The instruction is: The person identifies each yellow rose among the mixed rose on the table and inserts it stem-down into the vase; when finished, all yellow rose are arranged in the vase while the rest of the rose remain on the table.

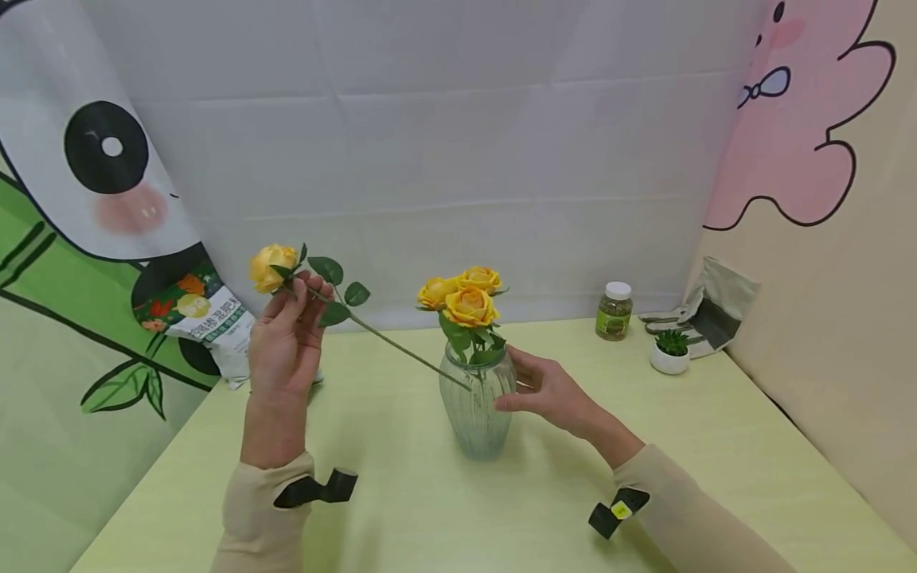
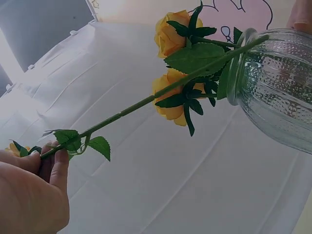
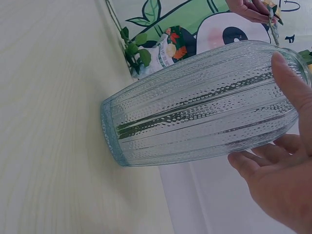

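Note:
A long-stemmed yellow rose point(image 1: 272, 267) is pinched by my left hand point(image 1: 286, 342) just below its bloom. Its stem point(image 2: 141, 104) slants down to the right, and the cut end lies beside the neck of a clear ribbed glass vase point(image 1: 476, 422); from these views I cannot tell whether they touch. Several yellow roses point(image 1: 470, 306) stand in that vase, their stems showing through the glass in the right wrist view. My right hand point(image 1: 548, 398) holds the vase from the right near its top, thumb on the near side and fingers behind. The vase stands upright on the table.
A white-lidded jar point(image 1: 614, 310), a small potted succulent point(image 1: 669, 362) and a silvery pouch point(image 1: 723, 290) beside grey tools are at the back right. A printed bag point(image 1: 208, 318) leans at the back left, with green leaves point(image 3: 139, 51) near it. A white sheet hangs behind the table.

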{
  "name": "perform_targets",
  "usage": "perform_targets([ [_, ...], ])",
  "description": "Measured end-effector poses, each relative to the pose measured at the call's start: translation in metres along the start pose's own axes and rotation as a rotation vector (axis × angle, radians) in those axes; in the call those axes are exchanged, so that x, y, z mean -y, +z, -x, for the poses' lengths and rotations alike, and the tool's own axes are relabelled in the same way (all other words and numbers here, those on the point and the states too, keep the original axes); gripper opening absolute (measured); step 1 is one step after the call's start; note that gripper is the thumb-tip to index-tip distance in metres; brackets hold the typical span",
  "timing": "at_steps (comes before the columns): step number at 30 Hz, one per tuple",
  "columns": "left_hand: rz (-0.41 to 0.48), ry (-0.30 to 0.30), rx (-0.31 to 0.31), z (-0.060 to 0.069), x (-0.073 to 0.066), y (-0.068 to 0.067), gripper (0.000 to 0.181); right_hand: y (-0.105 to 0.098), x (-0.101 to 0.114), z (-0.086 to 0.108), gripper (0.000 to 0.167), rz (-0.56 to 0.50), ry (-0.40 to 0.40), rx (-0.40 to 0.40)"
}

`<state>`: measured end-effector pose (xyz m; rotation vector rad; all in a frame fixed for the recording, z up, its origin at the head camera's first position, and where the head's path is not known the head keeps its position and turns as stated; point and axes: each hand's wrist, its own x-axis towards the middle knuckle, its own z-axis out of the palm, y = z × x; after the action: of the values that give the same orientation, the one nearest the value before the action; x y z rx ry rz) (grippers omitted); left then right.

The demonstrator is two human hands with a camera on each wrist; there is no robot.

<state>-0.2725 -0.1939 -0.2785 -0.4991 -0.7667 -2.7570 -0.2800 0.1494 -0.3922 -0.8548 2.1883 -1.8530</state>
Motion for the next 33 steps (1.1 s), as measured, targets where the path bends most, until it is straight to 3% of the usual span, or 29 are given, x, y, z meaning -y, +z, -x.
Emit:
perform_targets([
  [4,0.082,0.092,-0.053,0.0,-0.002,0.003,0.016,0.0,0.002,0.001,0.093,-0.003,-0.005,0.001],
  [10,0.189,0.203,-0.069,0.0,-0.006,0.007,0.018,0.0,0.003,0.001,0.093,-0.003,-0.002,0.001],
  [15,0.205,0.275,-0.076,0.001,-0.006,0.008,0.02,0.0,0.003,0.001,0.093,0.002,0.005,0.001],
  [23,0.204,0.329,-0.015,0.005,-0.011,0.013,0.019,0.001,0.002,0.0,0.094,-0.01,0.006,0.005],
  [33,0.253,0.403,-0.059,0.007,-0.026,0.014,0.018,0.0,0.002,0.001,0.092,0.0,0.005,0.0],
])
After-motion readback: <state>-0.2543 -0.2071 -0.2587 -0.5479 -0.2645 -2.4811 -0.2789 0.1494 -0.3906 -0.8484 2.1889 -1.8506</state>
